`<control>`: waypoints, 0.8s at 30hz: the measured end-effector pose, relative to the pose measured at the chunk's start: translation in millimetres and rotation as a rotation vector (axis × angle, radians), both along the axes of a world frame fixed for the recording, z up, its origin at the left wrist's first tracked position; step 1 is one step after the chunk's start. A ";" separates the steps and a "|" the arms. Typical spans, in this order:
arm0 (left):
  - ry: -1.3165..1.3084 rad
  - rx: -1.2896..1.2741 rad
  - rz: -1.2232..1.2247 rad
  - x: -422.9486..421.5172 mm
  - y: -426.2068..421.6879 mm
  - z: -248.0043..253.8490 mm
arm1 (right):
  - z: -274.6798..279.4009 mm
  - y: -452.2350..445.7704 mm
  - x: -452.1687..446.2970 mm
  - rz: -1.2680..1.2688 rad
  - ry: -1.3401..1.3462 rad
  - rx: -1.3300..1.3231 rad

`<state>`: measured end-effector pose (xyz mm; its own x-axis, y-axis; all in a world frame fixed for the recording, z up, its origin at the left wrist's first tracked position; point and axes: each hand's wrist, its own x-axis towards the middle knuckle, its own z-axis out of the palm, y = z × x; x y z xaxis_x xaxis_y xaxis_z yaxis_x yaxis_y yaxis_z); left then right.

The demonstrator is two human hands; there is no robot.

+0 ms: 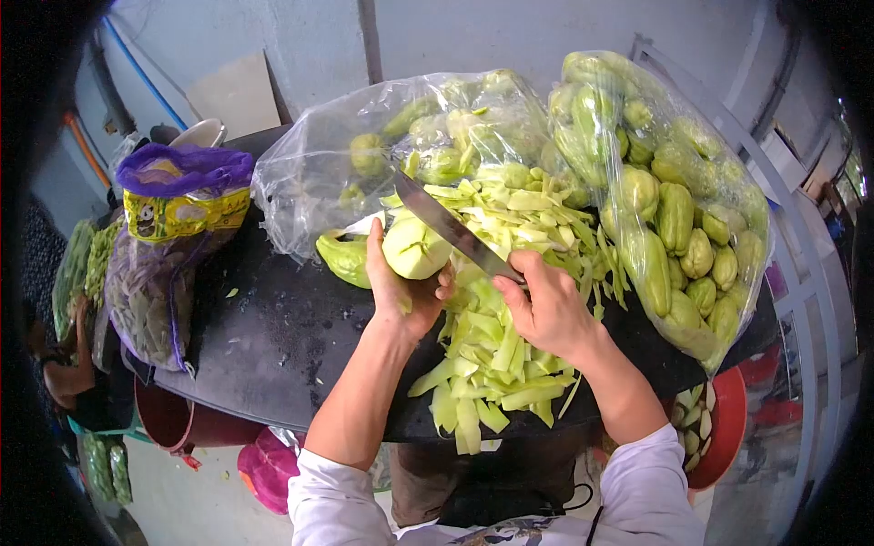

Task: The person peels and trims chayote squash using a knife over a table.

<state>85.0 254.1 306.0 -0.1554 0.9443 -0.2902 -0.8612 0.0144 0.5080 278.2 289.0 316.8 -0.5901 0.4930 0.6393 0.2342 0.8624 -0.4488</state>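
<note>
A pale, peeled chayote [416, 247] rests in my left hand [407, 296], whose fingers curl around its underside and side. My right hand [553, 305] grips a knife [451, 225] by its handle, which the fingers mostly hide. The broad blade slants up to the left, close above the chayote; I cannot tell whether it touches. Under and beyond my hands lies a heap of green peelings [496, 341], spilling over the table's near edge. Just left of the held chayote sits a green, partly peeled-looking chayote [346, 261] on the dark table.
Clear plastic bags of chayotes [675, 218] stand right and behind [369, 155]. A purple mesh bag [150, 291] stands at the table's [264, 364] left end. Below are a dark red tub [173, 423] and an orange-red tub [726, 428] holding pale pieces. Another person's arm [77, 364] shows far left.
</note>
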 end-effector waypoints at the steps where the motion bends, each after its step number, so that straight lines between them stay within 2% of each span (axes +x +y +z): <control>1: -0.001 0.001 0.003 -0.1 -0.1 -0.1 | -0.6 -0.2 -0.2 -0.014 0.013 0.054; 8: 0.140 -0.033 0.013 1.2 0.7 1.1 | -1.5 -1.7 -3.1 -0.002 0.029 0.191; 16: 0.231 -0.082 0.063 1.8 1.0 -2.2 | -6.9 -3.0 -10.8 0.060 0.204 0.306; 19: 0.260 -0.061 0.067 4.6 -0.9 -0.2 | -16.8 0.6 -16.1 -0.028 0.057 0.282; 22: 0.283 0.007 0.055 3.1 -3.2 -2.3 | -12.0 -2.4 -14.8 -0.003 0.053 0.297; 24: 0.249 0.025 0.138 5.6 -4.1 1.4 | -14.9 -2.3 -14.9 0.005 0.053 0.329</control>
<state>90.6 250.0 307.4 -0.3464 0.9157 -0.2037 -0.7027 -0.1094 0.7030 263.3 286.7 301.9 -0.5542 0.2522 0.7933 0.2132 0.9642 -0.1576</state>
